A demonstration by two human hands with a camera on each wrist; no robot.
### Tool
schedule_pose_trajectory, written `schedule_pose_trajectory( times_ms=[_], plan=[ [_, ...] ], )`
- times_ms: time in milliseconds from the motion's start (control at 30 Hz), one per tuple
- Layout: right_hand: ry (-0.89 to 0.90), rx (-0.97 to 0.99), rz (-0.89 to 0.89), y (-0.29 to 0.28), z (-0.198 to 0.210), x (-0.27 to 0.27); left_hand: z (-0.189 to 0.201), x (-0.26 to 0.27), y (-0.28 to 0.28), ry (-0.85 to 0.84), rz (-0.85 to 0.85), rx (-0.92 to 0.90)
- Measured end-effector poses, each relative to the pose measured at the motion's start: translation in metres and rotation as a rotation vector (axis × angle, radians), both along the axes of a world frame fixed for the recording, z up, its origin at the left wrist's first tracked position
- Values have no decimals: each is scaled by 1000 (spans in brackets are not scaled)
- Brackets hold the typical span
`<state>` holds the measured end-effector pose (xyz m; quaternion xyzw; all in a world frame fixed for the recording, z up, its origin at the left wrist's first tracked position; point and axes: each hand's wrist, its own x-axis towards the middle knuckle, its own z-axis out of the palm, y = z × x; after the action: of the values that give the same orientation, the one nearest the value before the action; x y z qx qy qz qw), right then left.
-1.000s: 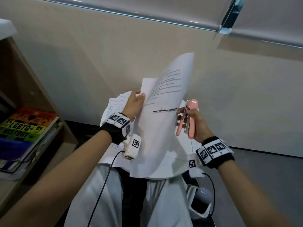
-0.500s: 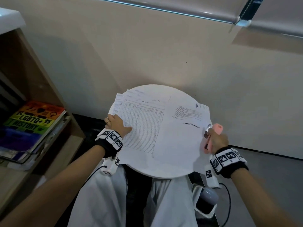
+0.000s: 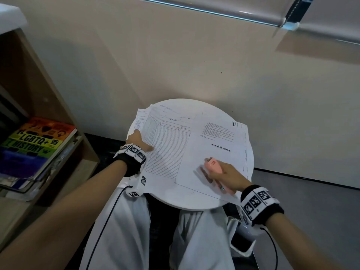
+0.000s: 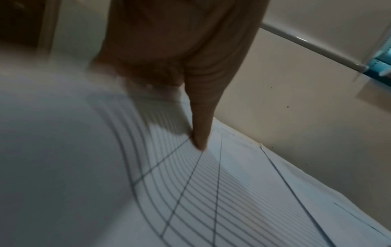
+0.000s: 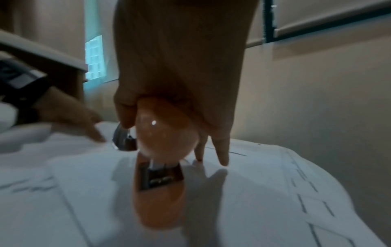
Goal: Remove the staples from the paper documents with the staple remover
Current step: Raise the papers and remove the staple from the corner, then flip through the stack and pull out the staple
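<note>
1. Pink plastic marks the staple remover (image 3: 213, 166), gripped in the right hand (image 3: 227, 175) with fingers curled round its body. A second ago that hand held it up in the air beside a raised sheet; now it hangs low over the near part of the text document (image 3: 214, 152), with two fingertips (image 5: 222, 155) reaching down to the paper.

2. That document was lifted and bowed between both hands a second ago; half a second ago it was already flat, and it stays flat on the round white worktop (image 3: 194, 199) under the right hand.

3. The left hand (image 3: 138, 141) has let go of the raised sheet and now lies spread, fingers straight, on the ruled stock-card form (image 3: 167, 145); in the left wrist view one fingertip (image 4: 200, 142) presses the grid lines.

4. My reading: one document is finished or set down and the left hand is steadying or reaching for the next. No staple is visible, so I cannot tell how many remain.

5. Count: one staple remover; two hands, each with a marker-covered wristband; two top documents side by side, the form under the left hand and the text page under the right, with at least one more sheet edge beyond the left hand; one worktop; one rainbow-covered book (image 3: 39, 139) on a shelf far out beyond the left hand.
</note>
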<state>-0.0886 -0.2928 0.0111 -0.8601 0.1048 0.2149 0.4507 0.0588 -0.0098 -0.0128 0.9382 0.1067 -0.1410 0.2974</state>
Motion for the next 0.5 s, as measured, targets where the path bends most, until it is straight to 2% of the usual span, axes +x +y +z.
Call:
schedule_pose_trajectory(
  times_ms=[100,267,333,433,500],
  plan=[
    [-27,-156,127,4,-12,-1,-1,-5,5,-151,17,-157],
    [-51,-113,17,-11,-7,3,-2,-13,40,-290,151,-324],
    [-48,-104,24,-16,-7,3,3,-19,52,-266,233,-360],
    [-47,-126,29,-16,-11,4,0,-26,67,-83,279,-443],
    [-57,-149,29,-14,-14,5,-4,-28,74,-91,333,-523]
  ],
)
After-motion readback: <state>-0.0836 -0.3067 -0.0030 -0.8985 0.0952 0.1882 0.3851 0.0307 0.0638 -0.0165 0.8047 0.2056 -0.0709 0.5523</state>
